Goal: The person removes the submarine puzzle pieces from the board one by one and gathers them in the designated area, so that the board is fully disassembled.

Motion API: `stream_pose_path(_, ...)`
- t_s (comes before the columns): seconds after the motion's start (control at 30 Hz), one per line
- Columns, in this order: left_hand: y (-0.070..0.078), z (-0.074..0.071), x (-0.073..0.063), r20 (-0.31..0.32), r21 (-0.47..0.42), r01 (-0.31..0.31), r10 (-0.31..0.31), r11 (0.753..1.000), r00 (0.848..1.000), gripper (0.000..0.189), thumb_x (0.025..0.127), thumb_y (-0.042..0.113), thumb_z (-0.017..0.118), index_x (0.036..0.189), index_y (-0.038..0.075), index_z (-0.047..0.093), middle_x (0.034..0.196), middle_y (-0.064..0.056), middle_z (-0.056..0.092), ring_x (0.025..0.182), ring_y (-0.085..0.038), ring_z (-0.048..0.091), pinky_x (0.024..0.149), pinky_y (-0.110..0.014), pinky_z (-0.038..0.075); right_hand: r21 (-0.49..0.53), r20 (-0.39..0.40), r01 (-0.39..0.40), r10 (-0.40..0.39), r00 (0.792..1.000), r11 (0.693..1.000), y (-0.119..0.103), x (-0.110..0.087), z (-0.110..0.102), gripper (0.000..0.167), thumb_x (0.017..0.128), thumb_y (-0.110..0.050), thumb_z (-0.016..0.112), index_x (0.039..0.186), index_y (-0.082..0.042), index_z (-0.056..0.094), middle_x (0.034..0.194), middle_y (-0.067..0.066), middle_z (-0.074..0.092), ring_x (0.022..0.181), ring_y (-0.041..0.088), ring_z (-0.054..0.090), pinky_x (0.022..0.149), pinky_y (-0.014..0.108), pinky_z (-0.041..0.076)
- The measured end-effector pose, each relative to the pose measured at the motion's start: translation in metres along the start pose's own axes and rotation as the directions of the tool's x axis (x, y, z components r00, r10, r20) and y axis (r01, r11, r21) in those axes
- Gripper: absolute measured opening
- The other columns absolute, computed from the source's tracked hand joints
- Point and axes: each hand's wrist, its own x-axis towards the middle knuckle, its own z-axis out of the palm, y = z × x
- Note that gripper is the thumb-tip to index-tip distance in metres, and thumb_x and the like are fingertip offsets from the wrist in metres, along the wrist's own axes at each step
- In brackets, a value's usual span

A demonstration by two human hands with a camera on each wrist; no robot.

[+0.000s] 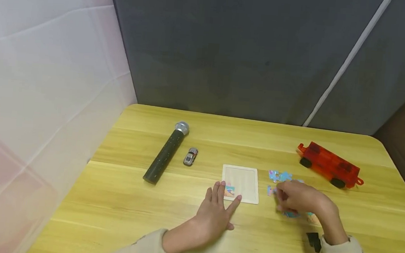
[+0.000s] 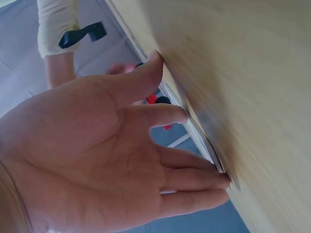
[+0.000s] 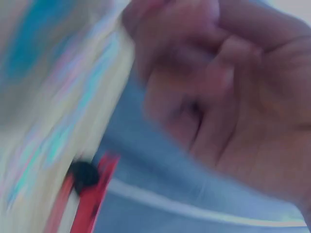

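Observation:
A square white puzzle tray point(image 1: 240, 184) lies on the table, with a few joined, colourful puzzle pieces point(image 1: 229, 190) in its near left corner. My left hand point(image 1: 214, 213) rests at that corner with straight, spread fingers, fingertips on the tray's near edge and on the pieces. The left wrist view shows its palm and those fingers point(image 2: 189, 179) meeting the tray edge. My right hand point(image 1: 299, 198) is over loose blue and pink puzzle pieces point(image 1: 280, 176) right of the tray, fingers curled. The right wrist view is blurred, and I cannot tell whether its fingertips pinch a piece.
A black microphone point(image 1: 165, 155) with a silver head and a small toy car point(image 1: 190, 156) lie left of the tray. A red toy wagon point(image 1: 330, 163) with black wheels stands at the back right. A black object point(image 1: 314, 241) shows beside the right sleeve. A dark panel point(image 1: 228, 57) rises behind the table.

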Motion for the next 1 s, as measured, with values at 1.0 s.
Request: stream_pose_path(1.0, -0.004, -0.042, -0.01, 0.11, -0.039, 0.012, -0.007, 0.999, 0.994, 0.082, 0.106, 0.077, 0.035, 0.177, 0.042, 0.013, 0.174, -0.029, 0.032, 0.164, -0.042, 0.031, 0.135, -0.053, 0.028, -0.096, -0.233, 0.21, -0.228, 0.945, 0.973, -0.054, 0.079, 0.051, 0.023, 0.095, 0.007, 0.077, 0.101, -0.009, 0.063, 0.086, -0.003, 0.062, 0.079, 0.007, 0.056, 0.07, 0.024, 0.051)
